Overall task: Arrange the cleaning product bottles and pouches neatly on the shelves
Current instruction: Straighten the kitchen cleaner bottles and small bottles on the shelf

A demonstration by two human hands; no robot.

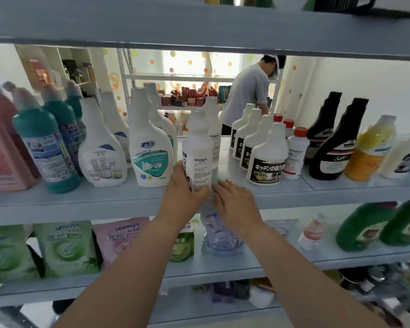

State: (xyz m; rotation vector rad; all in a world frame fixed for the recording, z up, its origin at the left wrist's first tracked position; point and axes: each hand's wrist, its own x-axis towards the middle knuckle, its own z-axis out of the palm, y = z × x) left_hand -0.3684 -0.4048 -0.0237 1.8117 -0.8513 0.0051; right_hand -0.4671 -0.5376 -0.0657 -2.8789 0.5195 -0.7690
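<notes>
A tall white "Oil enemy" bottle (197,147) stands near the front edge of the middle shelf (104,200), and my left hand (184,188) is wrapped around its lower part. A second white bottle (213,129) of the same kind stands just behind it. My right hand (232,200) lies with spread fingers beside the bottle's base, touching or nearly touching it, and holds nothing. White spray-type bottles (149,147) stand to the left. White bottles with black labels (268,157) stand in a row to the right.
Teal bottles (43,147) and pink ones fill the shelf's left end; black bottles (334,143) and a yellow bottle (369,150) the right. The lower shelf holds green and pink pouches (66,247), a clear pouch (220,235) and green bottles (365,226). A person (249,91) stands behind the shelving.
</notes>
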